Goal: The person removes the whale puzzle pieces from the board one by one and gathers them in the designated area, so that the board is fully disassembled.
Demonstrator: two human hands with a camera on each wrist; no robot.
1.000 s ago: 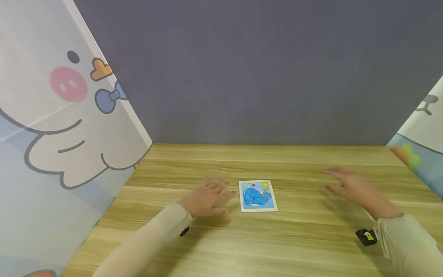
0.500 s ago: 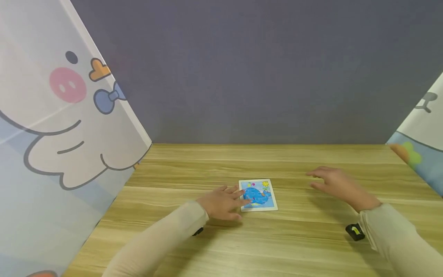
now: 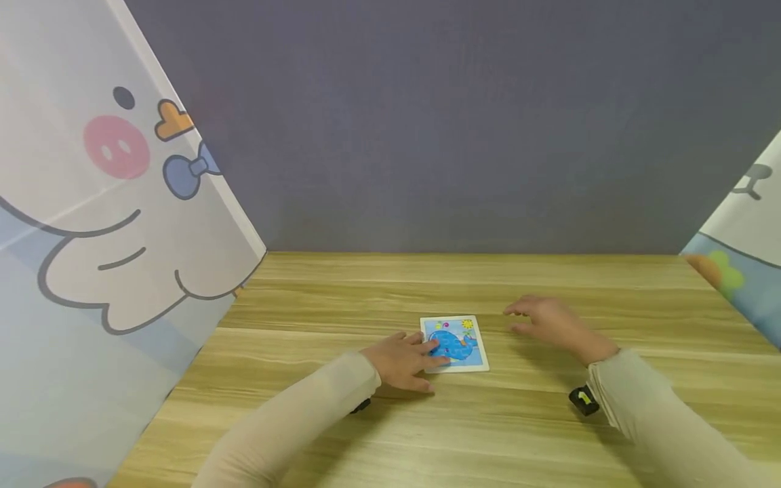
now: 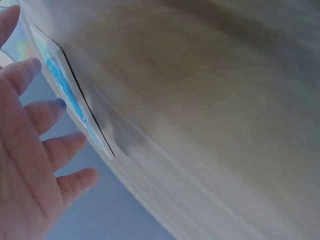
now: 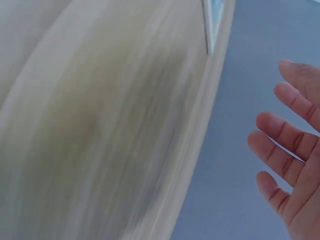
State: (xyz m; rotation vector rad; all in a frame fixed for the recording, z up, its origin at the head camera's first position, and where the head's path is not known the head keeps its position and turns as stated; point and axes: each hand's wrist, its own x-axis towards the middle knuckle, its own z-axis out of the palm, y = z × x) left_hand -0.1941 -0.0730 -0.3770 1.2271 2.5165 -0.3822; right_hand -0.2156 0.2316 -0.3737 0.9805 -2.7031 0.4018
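A small square jigsaw puzzle [image 3: 466, 356] with a white border and a blue whale picture lies flat on the wooden table. My left hand [image 3: 403, 362] has its fingers spread over the puzzle's left part, covering some of the whale in the head view. In the left wrist view the puzzle [image 4: 75, 92] appears edge-on beyond the spread fingers of the left hand [image 4: 30, 150]. To the puzzle's right, my right hand [image 3: 552, 327] hovers over the table with relaxed fingers and holds nothing. A corner of the puzzle [image 5: 212, 25] shows in the right wrist view, apart from the right hand [image 5: 295, 150].
A dark grey panel [image 3: 476, 129] rises along the table's [image 3: 378, 285] back edge. On the left stands a white and blue cartoon-printed panel [image 3: 152, 264], and another printed panel [image 3: 756, 230] borders the right side. Both wrists carry a small black device [image 3: 584, 400] under the sleeve.
My left hand has moved right, from beside the puzzle to over its left part. The right hand has come left toward the puzzle. The puzzle lies where it was.
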